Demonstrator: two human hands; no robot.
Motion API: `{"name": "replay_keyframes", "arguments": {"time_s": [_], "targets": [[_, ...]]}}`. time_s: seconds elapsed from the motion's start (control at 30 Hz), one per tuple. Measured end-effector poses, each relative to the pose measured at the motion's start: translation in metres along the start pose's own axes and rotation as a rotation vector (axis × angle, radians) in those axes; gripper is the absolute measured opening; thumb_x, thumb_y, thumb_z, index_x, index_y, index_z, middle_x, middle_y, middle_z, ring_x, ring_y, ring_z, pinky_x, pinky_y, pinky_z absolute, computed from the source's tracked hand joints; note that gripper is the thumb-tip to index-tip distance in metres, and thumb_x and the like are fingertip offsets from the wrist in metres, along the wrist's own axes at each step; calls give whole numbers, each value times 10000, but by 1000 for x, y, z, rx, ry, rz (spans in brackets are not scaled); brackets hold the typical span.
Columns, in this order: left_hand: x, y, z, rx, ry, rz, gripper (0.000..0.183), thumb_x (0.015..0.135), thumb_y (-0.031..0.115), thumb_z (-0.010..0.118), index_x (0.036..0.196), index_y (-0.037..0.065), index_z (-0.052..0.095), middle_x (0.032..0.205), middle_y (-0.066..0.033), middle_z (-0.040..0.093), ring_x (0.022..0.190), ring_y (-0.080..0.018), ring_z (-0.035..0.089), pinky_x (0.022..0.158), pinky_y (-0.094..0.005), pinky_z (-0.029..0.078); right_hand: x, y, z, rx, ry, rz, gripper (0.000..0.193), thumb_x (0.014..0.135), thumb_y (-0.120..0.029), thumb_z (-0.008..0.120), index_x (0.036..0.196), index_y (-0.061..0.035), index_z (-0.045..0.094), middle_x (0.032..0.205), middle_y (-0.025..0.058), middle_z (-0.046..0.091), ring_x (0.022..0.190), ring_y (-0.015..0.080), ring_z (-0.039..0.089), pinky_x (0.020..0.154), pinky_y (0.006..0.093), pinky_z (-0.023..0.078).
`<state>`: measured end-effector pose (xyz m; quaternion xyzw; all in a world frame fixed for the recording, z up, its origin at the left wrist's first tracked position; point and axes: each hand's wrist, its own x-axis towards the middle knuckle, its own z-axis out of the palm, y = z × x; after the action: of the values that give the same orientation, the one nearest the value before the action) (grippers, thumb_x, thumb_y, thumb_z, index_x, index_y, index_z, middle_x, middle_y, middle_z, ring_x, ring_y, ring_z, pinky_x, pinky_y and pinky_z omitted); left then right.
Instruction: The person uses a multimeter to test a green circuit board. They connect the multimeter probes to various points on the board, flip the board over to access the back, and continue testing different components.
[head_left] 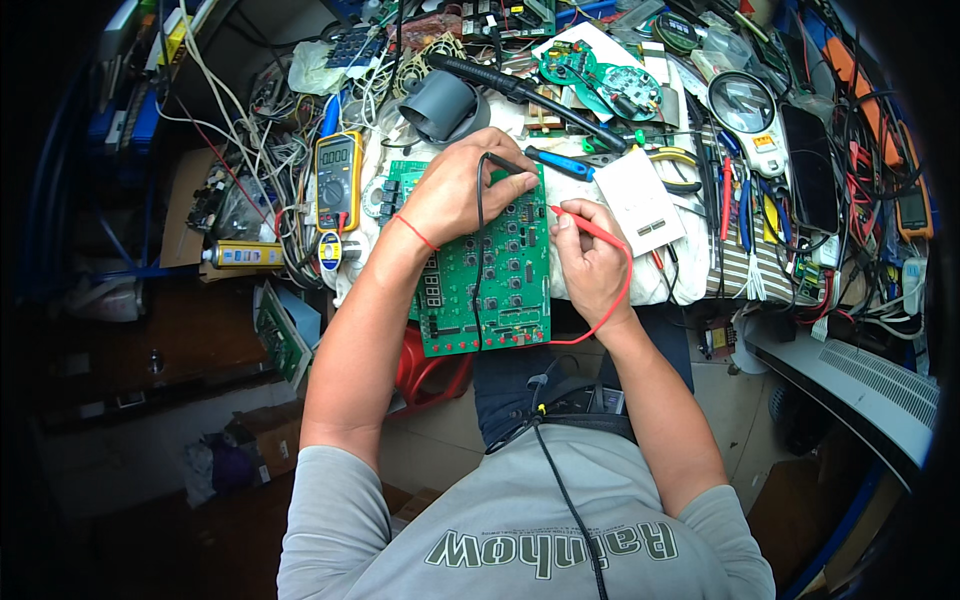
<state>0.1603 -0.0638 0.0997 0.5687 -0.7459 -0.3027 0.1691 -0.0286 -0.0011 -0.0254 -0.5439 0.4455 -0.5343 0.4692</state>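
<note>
A large green circuit board [497,262] with rows of round buttons and digit displays lies at the table's near edge. My left hand [462,185] is over its upper part, fingers closed on a black test probe [505,162] whose lead runs down across the board. Beside the board's right edge, my right hand [592,255] grips a red test probe [590,228], its tip pointing left at the board's upper right edge. Whether either tip touches the board I cannot tell. Left of the board stands a yellow multimeter [338,180] with its display lit.
Behind the board are a grey cup-shaped holder [440,106], a blue-handled screwdriver [560,163] and round green boards [625,90]. A white panel [640,200], a magnifier [742,103] and a phone [810,168] lie rightward. Tangled cables and a yellow can [248,254] crowd the left.
</note>
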Motion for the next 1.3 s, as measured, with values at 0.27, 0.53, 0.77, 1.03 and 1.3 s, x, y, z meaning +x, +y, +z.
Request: {"name": "replay_keyframes", "arguments": {"time_s": [0.27, 0.53, 0.77, 1.03, 1.3], "targets": [[0, -4, 2, 10, 31, 73, 174, 982, 141, 808, 1122, 38, 821, 1136, -78, 715, 1006, -197, 703, 840, -339, 568, 1, -3, 4, 47, 63, 19, 160, 1023, -64, 696, 1159, 20, 696, 1055, 165, 723, 842, 245, 753, 746, 347, 609], [0, -5, 3, 34, 52, 134, 171, 969, 163, 814, 1098, 52, 825, 1103, -81, 716, 959, -214, 703, 777, -337, 556, 1, -4, 2, 10, 44, 6, 164, 1044, -61, 672, 1177, 32, 691, 1067, 156, 723, 871, 231, 757, 763, 332, 617], [0, -5, 2, 16, 50, 125, 178, 966, 162, 812, 1102, 47, 819, 1099, -67, 715, 912, -179, 689, 728, -311, 544, 1, -3, 2, -16, 24, -4, 186, 1091, -86, 629, 1216, 45, 676, 1092, 129, 720, 898, 175, 761, 778, 292, 619], [0, -3, 2, 22, 45, 109, 175, 966, 156, 811, 1100, 43, 817, 1099, -70, 714, 902, -178, 687, 717, -306, 542, 2, -3, -1, -75, 11, -22, 184, 1089, -83, 634, 1215, 44, 679, 1069, 126, 720, 888, 176, 757, 783, 301, 615], [1, -6, 3, 21, 51, 142, 173, 966, 151, 811, 1102, 45, 818, 1091, -66, 704, 911, -183, 684, 730, -314, 548, 2, -3, -1, -71, 6, -27, 190, 1087, -80, 633, 1223, 45, 678, 1064, 129, 722, 889, 181, 759, 788, 303, 615]]}}
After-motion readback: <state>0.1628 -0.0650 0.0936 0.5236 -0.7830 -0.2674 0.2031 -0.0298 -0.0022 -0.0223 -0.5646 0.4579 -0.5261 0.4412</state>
